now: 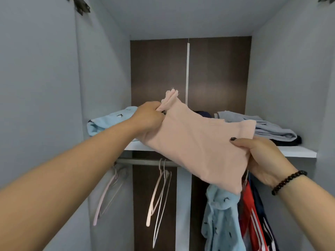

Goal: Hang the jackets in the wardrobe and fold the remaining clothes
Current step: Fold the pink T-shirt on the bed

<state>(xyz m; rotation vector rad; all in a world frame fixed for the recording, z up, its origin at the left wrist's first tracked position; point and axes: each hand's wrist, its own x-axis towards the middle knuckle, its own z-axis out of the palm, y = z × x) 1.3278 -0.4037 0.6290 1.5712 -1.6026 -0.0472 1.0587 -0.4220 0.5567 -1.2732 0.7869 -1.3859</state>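
A folded pale pink garment (197, 144) is held in the air just in front of the wardrobe shelf (297, 151). My left hand (148, 118) grips its upper left corner. My right hand (266, 158) pinches its lower right edge, thumb on top. On the shelf lie a folded light blue garment (108, 122) at the left and a folded grey garment (268, 127) at the right, over something dark. Under the shelf, jackets hang at the right: a light blue patterned one (219, 218) and a red one (252, 214).
A metal rail (143, 162) runs under the shelf with several bare pink hangers (159, 192) at the left and middle. Grey wardrobe walls close in on both sides. The back panel (157, 73) is dark brown.
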